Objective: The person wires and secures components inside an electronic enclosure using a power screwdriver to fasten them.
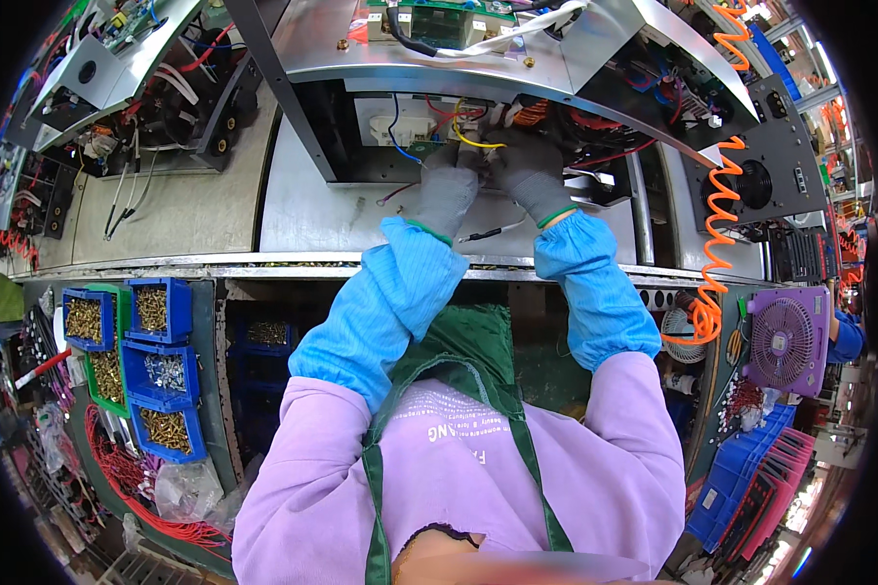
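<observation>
A metal equipment chassis [478, 78] stands on the bench in front of me, its lower bay showing wires and parts. Both my hands wear grey gloves and reach into that bay, close together. My left hand [449, 190] has its fingers bent together by a yellow wire [461, 132]; whatever they grip is hidden. Just right of it, my right hand [530, 171] curls its fingers inward near the same wire, their tips hidden too. A blue wire [394, 127] hangs beside a white component [400, 129] left of my hands. Below them lies a loose black-and-white cable [493, 232].
Blue bins [163, 375] of screws sit at the left, near red wires [117, 458]. Another open chassis [166, 117] stands at the far left. An orange coiled hose [720, 224] hangs at the right, above a purple fan [788, 341]. A metal rail [341, 261] edges the bench.
</observation>
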Demonstrator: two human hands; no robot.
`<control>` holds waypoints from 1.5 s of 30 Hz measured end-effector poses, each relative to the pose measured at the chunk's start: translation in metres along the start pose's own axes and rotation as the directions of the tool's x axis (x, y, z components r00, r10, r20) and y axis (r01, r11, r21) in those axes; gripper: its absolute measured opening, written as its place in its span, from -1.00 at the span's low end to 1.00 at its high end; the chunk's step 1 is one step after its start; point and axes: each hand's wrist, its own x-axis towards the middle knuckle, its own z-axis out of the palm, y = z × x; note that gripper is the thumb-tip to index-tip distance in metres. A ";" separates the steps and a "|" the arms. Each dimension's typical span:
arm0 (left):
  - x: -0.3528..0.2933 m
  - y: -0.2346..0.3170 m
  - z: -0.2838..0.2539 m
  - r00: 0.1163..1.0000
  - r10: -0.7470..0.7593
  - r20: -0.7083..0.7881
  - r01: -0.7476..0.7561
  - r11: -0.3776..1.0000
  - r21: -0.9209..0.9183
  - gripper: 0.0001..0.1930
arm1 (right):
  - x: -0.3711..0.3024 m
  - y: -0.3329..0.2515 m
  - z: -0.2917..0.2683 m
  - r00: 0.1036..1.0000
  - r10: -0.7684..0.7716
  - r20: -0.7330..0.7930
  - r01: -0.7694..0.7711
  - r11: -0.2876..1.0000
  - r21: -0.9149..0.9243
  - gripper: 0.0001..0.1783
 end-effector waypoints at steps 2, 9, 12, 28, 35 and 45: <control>0.002 -0.004 -0.004 0.987 -0.115 0.111 0.128 0.985 -0.120 -0.65 | 0.001 -0.007 -0.007 0.995 0.080 0.067 -0.080 0.997 0.008 -0.68; -0.021 0.004 -0.031 0.886 -0.342 0.315 0.420 0.879 -0.228 -0.59 | -0.035 0.064 -0.014 0.989 0.127 -0.072 -0.065 0.826 0.560 -0.74; -0.032 -0.016 -0.031 0.860 -0.408 0.306 0.471 0.866 -0.167 -0.61 | -0.060 0.079 0.033 0.995 -0.086 -0.059 0.100 0.947 0.306 -0.62; -0.069 0.009 -0.037 0.938 -0.137 0.319 0.188 0.973 -0.134 -0.70 | -0.040 -0.029 0.070 0.835 0.527 -0.158 0.094 0.145 0.985 -0.53; -0.079 -0.005 -0.055 0.941 -0.207 0.266 0.237 0.968 -0.083 -0.72 | -0.038 0.010 0.082 0.836 0.177 -0.519 0.139 0.848 0.512 -0.54; -0.081 -0.013 -0.057 0.920 -0.272 0.284 0.306 0.948 -0.084 -0.74 | -0.031 -0.008 0.067 0.835 0.510 -0.206 0.214 0.044 0.976 -0.47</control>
